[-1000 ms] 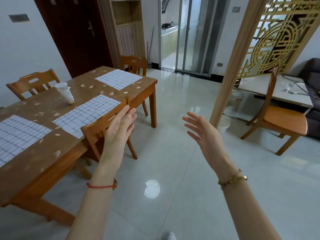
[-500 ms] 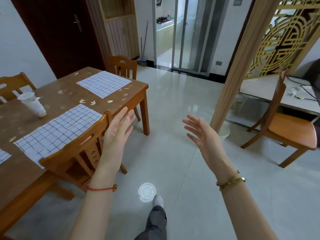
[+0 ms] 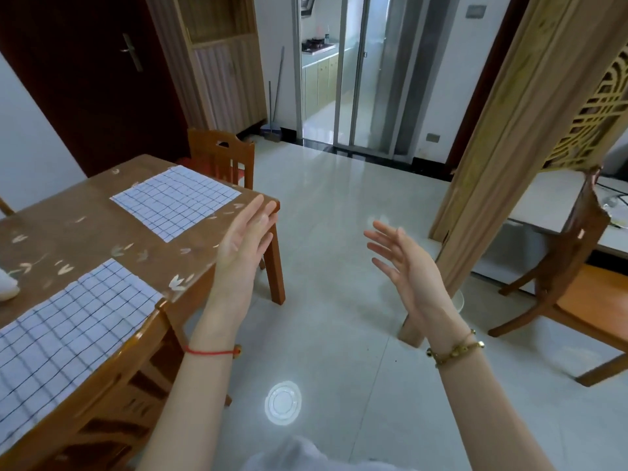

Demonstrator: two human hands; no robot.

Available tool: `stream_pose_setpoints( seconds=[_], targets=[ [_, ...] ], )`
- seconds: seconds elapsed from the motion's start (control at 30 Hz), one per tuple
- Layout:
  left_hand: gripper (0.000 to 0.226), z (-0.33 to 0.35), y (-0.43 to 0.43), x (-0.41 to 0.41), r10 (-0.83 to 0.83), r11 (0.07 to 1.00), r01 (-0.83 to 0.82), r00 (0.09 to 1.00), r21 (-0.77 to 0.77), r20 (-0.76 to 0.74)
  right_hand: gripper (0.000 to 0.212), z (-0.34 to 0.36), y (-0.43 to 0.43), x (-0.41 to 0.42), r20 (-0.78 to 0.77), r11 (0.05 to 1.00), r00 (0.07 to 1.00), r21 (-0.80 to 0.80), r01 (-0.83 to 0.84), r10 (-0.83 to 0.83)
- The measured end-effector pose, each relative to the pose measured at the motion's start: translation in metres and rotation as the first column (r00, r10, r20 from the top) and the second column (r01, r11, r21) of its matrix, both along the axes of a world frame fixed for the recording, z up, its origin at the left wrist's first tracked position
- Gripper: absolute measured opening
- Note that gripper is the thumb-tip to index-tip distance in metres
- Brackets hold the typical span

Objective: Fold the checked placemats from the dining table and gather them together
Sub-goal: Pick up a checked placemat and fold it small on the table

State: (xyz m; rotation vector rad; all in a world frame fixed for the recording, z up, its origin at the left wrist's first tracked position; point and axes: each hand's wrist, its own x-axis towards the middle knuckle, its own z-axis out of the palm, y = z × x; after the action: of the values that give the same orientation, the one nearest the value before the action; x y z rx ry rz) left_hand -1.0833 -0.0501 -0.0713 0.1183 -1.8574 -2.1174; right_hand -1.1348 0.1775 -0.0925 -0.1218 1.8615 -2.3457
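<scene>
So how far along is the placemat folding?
Nothing looks done: the far placemat and near placemat lie flat, unfolded on the dining table. In hand, nothing: the left hand and right hand are raised, open and empty. All folding and gathering remains.

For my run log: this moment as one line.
left hand: open, empty | right hand: open, empty | far placemat: flat on dining table | near placemat: flat, unfolded

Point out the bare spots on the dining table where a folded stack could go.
Bare wood runs between the far placemat and the near placemat, and left of the far one toward the wall. It is crowded at the near end: the chair back presses close to the table edge, and a white cup is at the left.
</scene>
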Motion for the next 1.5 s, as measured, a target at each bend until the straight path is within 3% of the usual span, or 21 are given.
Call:
stream_pose_setpoints(
  seconds=[0.43,0.6,0.73,0.9,1.3,1.5],
  targets=[
    [0.037,-0.013,0.008,-0.237,0.055,0.998,-0.056,0.998,0.020,0.034,0.039,-0.014,0.011,-0.236,0.037,0.999,0.999,-0.051,0.017,-0.015],
    [0.055,-0.008,0.026,-0.330,0.073,0.997,-0.074,0.997,0.028,0.015,0.037,-0.009,0.025,-0.341,0.038,0.999,0.999,-0.035,-0.013,0.014],
    [0.040,-0.006,0.036,-0.403,0.109,0.993,-0.110,0.994,0.044,0.018,0.035,-0.005,0.029,-0.419,0.037,0.998,0.998,-0.020,-0.058,0.059],
    [0.038,-0.013,0.032,-0.476,0.175,0.983,-0.177,0.984,0.051,0.029,0.037,-0.004,0.021,-0.505,0.042,0.993,0.992,0.000,-0.116,0.116],
    [0.044,-0.037,-0.040,-0.636,0.295,0.954,-0.295,0.955,0.059,0.020,0.037,-0.027,-0.055,-0.698,0.054,0.970,0.969,-0.004,-0.243,0.243],
    [0.034,-0.035,-0.114,-0.739,0.369,0.928,-0.370,0.929,0.037,0.040,0.038,-0.018,-0.129,-0.812,0.029,0.949,0.949,0.012,-0.314,0.314]
  ],
)
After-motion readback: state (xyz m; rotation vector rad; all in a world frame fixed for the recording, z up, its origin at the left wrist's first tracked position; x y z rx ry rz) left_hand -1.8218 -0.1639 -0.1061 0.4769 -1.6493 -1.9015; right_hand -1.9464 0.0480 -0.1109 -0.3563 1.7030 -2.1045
